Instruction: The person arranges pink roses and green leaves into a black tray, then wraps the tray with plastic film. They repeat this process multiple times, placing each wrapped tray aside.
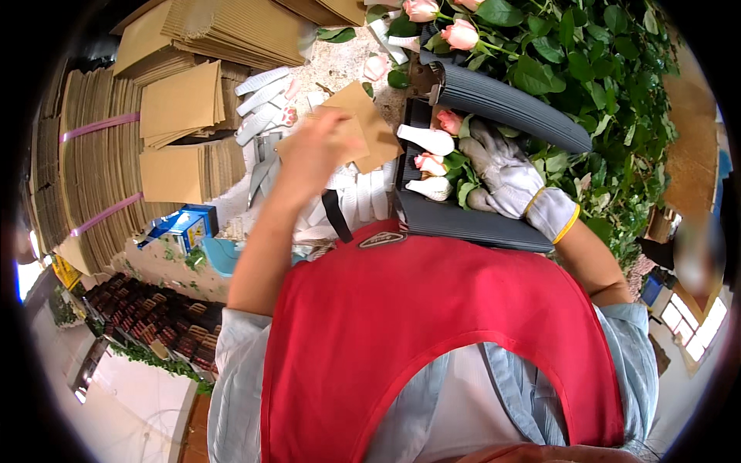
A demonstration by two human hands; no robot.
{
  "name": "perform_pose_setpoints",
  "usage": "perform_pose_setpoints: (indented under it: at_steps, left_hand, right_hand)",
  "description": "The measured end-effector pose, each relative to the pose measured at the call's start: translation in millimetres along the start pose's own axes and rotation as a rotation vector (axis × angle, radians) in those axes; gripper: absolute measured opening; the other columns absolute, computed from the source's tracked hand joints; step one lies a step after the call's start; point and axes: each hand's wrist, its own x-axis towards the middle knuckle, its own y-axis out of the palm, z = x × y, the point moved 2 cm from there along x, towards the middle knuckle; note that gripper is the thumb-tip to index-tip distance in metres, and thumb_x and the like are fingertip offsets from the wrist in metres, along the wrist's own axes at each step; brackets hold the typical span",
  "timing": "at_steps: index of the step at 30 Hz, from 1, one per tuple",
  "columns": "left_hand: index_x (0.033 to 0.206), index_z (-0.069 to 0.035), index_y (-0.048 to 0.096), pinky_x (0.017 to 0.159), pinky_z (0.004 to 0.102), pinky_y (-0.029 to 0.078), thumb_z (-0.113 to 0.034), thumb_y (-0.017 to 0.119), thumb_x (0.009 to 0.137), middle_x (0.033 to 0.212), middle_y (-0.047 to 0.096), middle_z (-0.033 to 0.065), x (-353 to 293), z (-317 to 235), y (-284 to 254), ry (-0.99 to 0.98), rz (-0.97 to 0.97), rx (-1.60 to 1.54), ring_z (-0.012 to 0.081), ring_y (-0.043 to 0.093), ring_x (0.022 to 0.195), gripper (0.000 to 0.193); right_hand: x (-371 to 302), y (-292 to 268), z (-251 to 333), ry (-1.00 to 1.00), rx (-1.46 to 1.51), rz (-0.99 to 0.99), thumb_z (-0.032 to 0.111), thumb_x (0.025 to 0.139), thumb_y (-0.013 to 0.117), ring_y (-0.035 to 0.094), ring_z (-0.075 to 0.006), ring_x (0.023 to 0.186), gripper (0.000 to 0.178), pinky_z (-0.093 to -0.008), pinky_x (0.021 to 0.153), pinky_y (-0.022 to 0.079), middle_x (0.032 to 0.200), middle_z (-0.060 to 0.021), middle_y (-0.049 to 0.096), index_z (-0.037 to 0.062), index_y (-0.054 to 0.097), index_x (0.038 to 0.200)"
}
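My left hand [320, 147], bare and blurred by motion, holds thin brown cardboard pieces [374, 123] over the bench, left of a black ribbed trough. My right hand [502, 174], in a whitish glove with a yellow cuff edge, is closed around a bunch of roses in the trough; its fingertips are partly hidden by leaves. Pink rose heads [430, 163] point left there, and two buds wear white ribbed sleeves [427, 140]. The trough's curved far wall [509, 104] arches above my right hand, and its near wall [463, 220] lies against my red apron [432, 285].
Flat white sleeves [264, 96] lie in rows left of the trough. Beyond them stand stacks of cardboard [100, 147], some bound with pink straps. A blue box [191, 228] sits at the near left. Leafy roses [556, 62] are heaped at the far right.
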Motion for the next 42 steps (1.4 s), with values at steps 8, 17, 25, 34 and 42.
perform_pose_setpoints:
  at_steps: [8, 17, 25, 34, 42]
  left_hand:
    - [0.1, -0.004, 0.068, 0.072, 0.0363, 0.053, -0.026, 0.071, 0.088, 0.09, 0.071, 0.0114, 18.4, 10.4, -45.2, -0.121, -0.021, -0.062, 0.0273, 0.067, 0.079, 0.026]
    - [0.097, 0.001, 0.068, 0.078, 0.032, 0.053, -0.013, 0.071, 0.087, 0.086, 0.072, 0.0098, -27.0, -42.2, 32.0, 0.1, 0.517, -0.324, 0.0192, 0.069, 0.084, 0.017]
    - [0.093, 0.0, 0.067, 0.072, 0.031, 0.053, -0.013, 0.069, 0.089, 0.084, 0.071, 0.0086, -18.4, -56.5, 19.3, -0.214, 0.671, -0.514, 0.0176, 0.068, 0.078, 0.014]
    - [0.11, -0.008, 0.071, 0.087, 0.0352, 0.052, -0.017, 0.076, 0.082, 0.104, 0.07, 0.0086, -1.8, -19.5, -45.9, -0.033, 0.496, 0.025, 0.0262, 0.065, 0.1, 0.029]
    - [0.121, -0.016, 0.069, 0.094, 0.0391, 0.048, -0.031, 0.081, 0.075, 0.114, 0.066, 0.0071, -14.6, -51.2, 62.6, 0.237, 0.477, -0.269, 0.0277, 0.06, 0.11, 0.05]
  right_hand:
    - [1.2, 2.6, -1.6, -0.002, 0.03, -0.004, 0.027, 0.073, 0.071, 0.035, -0.0489, 0.136, 0.075, -0.0541, 0.111, 0.033, 0.151, -0.0259, 0.032, 0.0099, 0.041, 0.14]
    - [-1.5, -3.3, -4.3, -0.037, 0.025, 0.01, 0.028, 0.074, 0.07, 0.035, -0.0487, 0.136, 0.074, -0.0534, 0.112, 0.034, 0.151, -0.0262, 0.032, 0.009, 0.042, 0.139]
    - [-2.4, -2.1, -4.7, -0.044, 0.036, 0.014, 0.029, 0.074, 0.07, 0.036, -0.0486, 0.136, 0.073, -0.0528, 0.112, 0.034, 0.151, -0.0265, 0.033, 0.0082, 0.043, 0.138]
    - [-7.6, 2.0, -10.0, -0.032, 0.052, -0.006, 0.03, 0.074, 0.069, 0.037, -0.0485, 0.136, 0.072, -0.0521, 0.112, 0.034, 0.15, -0.0268, 0.033, 0.0073, 0.044, 0.137]
    - [-29.7, -68.4, -0.6, -0.185, 0.013, -0.406, 0.022, 0.086, 0.062, 0.068, -0.032, 0.092, 0.032, -0.0388, 0.074, 0.056, 0.109, -0.0122, 0.069, 0.0099, 0.064, 0.116]
